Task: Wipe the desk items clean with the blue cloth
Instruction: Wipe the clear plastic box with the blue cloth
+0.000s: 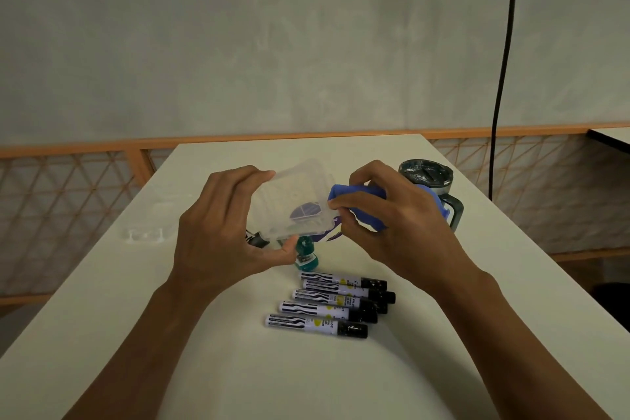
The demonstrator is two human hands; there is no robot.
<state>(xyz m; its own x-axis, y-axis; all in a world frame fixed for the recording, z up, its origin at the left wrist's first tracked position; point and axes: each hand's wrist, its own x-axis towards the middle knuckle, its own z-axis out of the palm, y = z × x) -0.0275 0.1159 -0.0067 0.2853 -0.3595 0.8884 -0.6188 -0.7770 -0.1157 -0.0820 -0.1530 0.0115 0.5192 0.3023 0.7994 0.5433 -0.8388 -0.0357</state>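
Blue cloth (358, 196), bunched into a wad, gripped in the curled fingers of the right hand (399, 225) and pressed against the right edge of a clear plastic box (293, 201); thumb and forefinger pinch the cloth where it meets the box wall. The left hand (221, 228) holds the box tilted above the white table (204, 368), fingers hooked over its far edge, thumb under its near edge, wrist bent inward. Both forearms enter from the lower corners and converge at the centre. Under the box stand a small green bottle (306, 254) and a black clip (258, 239). Nearer the viewer, five markers (327, 305) lie side by side, black caps to the right. A clear lid (145, 232) rests at left; a dark lidded mug (429, 177) stands behind the right hand; a black cable (504, 72) hangs at the wall
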